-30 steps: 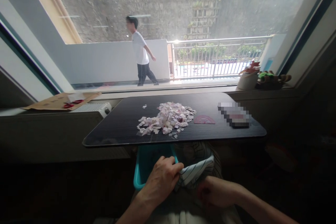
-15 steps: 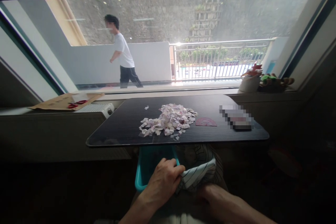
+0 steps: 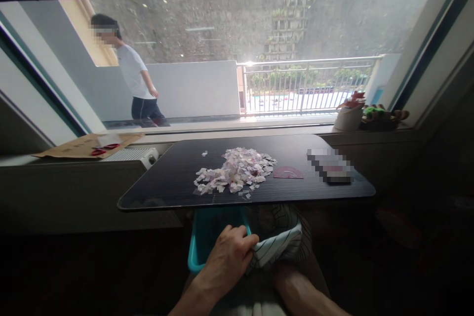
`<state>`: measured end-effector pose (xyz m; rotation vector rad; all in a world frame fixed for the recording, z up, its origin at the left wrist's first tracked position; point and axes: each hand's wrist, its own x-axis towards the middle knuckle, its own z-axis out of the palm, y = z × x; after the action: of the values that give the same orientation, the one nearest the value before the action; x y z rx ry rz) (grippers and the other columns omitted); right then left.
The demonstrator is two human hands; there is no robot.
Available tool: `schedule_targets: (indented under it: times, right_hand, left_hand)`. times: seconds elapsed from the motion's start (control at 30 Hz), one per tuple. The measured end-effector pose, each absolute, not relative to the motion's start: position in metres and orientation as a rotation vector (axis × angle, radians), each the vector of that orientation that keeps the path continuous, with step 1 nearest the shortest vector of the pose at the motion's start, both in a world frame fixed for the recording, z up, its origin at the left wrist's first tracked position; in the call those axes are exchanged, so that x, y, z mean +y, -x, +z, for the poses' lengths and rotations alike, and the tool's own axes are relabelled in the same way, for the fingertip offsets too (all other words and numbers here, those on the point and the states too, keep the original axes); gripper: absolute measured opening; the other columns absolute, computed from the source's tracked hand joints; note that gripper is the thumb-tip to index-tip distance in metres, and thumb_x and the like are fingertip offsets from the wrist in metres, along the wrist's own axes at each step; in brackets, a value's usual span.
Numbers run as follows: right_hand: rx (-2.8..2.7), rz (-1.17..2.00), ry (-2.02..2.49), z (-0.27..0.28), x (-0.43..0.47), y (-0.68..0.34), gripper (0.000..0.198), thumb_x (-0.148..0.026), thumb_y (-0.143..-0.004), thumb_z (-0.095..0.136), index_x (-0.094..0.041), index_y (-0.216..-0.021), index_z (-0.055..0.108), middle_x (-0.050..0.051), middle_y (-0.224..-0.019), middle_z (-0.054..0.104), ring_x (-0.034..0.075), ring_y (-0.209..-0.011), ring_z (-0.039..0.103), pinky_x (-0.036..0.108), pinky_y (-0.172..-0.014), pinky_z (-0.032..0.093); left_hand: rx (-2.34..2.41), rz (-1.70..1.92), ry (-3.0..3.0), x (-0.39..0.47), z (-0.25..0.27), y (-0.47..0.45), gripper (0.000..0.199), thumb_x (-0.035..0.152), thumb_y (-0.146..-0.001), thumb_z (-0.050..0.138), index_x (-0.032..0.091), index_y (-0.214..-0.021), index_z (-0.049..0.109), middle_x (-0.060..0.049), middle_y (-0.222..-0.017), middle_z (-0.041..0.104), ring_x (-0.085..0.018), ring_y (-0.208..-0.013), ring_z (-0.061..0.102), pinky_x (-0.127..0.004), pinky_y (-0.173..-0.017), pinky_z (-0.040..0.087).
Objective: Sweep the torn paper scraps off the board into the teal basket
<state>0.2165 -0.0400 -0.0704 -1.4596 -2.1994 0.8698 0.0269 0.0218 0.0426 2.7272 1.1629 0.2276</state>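
My left hand [image 3: 233, 249] is closed on the edge of a light fabric piece with dark stripes [image 3: 279, 247], below the table's front edge. Whether it is a bag or a loose cloth I cannot tell. My right hand [image 3: 287, 276] is low beside the fabric, its fingers hidden in shadow and behind the cloth. A turquoise plastic bin [image 3: 194, 252] stands just left of my left hand, partly under the table. On the dark tabletop [image 3: 159, 187] lies a heap of small cut paper pieces [image 3: 240, 165], with a pink protractor [image 3: 288, 173] to its right.
A blurred-out flat object [image 3: 331, 165] lies on the table's right side. Red-handled scissors [image 3: 105, 149] rest on brown paper [image 3: 70, 147] at the left sill. A white pot [image 3: 348, 117] stands on the right sill. Beyond the window walks a person [image 3: 135, 74].
The person outside has walked left. My right hand has shifted slightly left and down beneath the fabric. My left hand keeps its grip, and the view has turned slightly.
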Motion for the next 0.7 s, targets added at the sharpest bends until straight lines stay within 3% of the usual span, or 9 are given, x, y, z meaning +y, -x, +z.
schedule_targets:
  times: [0.13, 0.23, 0.33, 0.57, 0.7]
  right_hand:
    - [-2.283, 0.89, 1.631, -0.069, -0.043, -0.214, 0.044, -0.003, -0.075, 0.044, -0.01, -0.109, 0.07, 0.019, -0.118, 0.067, 0.032, -0.105, 0.063, 0.036, -0.093, 0.047]
    - [-2.313, 0.936, 1.64, -0.052, -0.05, -0.229, 0.034, -0.005, -0.074, 0.047, -0.015, -0.091, 0.075, 0.011, -0.097, 0.075, 0.023, -0.082, 0.069, 0.025, -0.071, 0.05]
    - [-2.253, 0.941, 1.685, -0.022, -0.059, -0.255, 0.028, -0.006, -0.073, 0.047, -0.014, -0.072, 0.074, 0.006, -0.075, 0.074, 0.017, -0.068, 0.065, 0.021, -0.058, 0.043]
    - [-1.9, 0.961, 1.539, 0.078, -0.032, -0.276, 0.023, -0.028, -0.085, 0.051, -0.016, -0.078, 0.07, -0.001, -0.07, 0.064, 0.01, -0.063, 0.053, 0.019, -0.055, 0.037]
    - [-1.981, 0.947, 1.486, 0.1, 0.003, -0.258, 0.022, -0.026, -0.083, 0.051, -0.016, -0.085, 0.071, 0.0, -0.072, 0.065, 0.011, -0.064, 0.052, 0.019, -0.056, 0.037]
  left_hand:
    - [1.183, 0.196, -2.723, 0.021, 0.044, -0.027, 0.019, 0.009, -0.084, 0.057, 0.025, -0.092, 0.065, -0.002, -0.085, 0.057, -0.02, -0.081, 0.054, -0.032, -0.075, 0.035]
    - [1.184, 0.194, -2.722, 0.021, 0.043, -0.027, 0.019, 0.009, -0.084, 0.057, 0.025, -0.092, 0.064, -0.001, -0.085, 0.058, -0.02, -0.081, 0.054, -0.032, -0.075, 0.035]
    - [1.179, 0.199, -2.729, 0.022, 0.042, -0.027, 0.018, 0.01, -0.085, 0.057, 0.025, -0.091, 0.064, -0.001, -0.085, 0.057, -0.02, -0.08, 0.053, -0.032, -0.076, 0.035]
    - [1.132, 0.185, -2.768, 0.006, 0.048, -0.016, 0.021, 0.004, -0.083, 0.056, 0.024, -0.087, 0.062, -0.001, -0.083, 0.055, -0.02, -0.079, 0.048, -0.031, -0.072, 0.033]
    - [1.111, 0.163, -2.732, -0.004, 0.048, -0.002, 0.027, -0.001, -0.078, 0.054, 0.024, -0.087, 0.061, -0.001, -0.083, 0.054, -0.02, -0.08, 0.047, -0.031, -0.071, 0.032]
